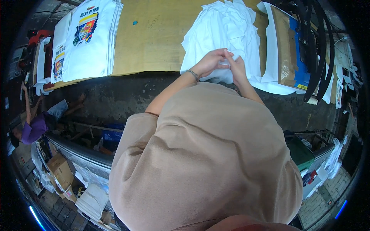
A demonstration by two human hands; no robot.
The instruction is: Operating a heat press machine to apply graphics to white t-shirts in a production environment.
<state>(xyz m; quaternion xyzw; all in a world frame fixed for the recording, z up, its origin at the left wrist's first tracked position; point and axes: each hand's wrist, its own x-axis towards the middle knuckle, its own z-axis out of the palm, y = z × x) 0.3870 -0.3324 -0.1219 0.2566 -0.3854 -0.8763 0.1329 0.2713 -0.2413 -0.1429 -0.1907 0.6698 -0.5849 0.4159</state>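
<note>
My left hand [212,62], with a chain bracelet at its wrist, meets my right hand [238,69] over the near part of a loose heap of white cloth [227,27]. The fingers of both hands are bent and touch at the tips. Whatever they pinch between them, if anything, is too small to make out. Rumpled and piled in folds, the cloth lies on a tan table [150,46] and reaches its near edge. At the table's left end is a neat stack of white printed shirts [86,50] with a colourful design on top.
To the right, a brown board [283,50] with a blue strip [302,57] stands beside dark curved bars [322,50]. A person in a purple top [34,127] is at the far left. Behind me are a cardboard box [60,169] and a green bin [301,152].
</note>
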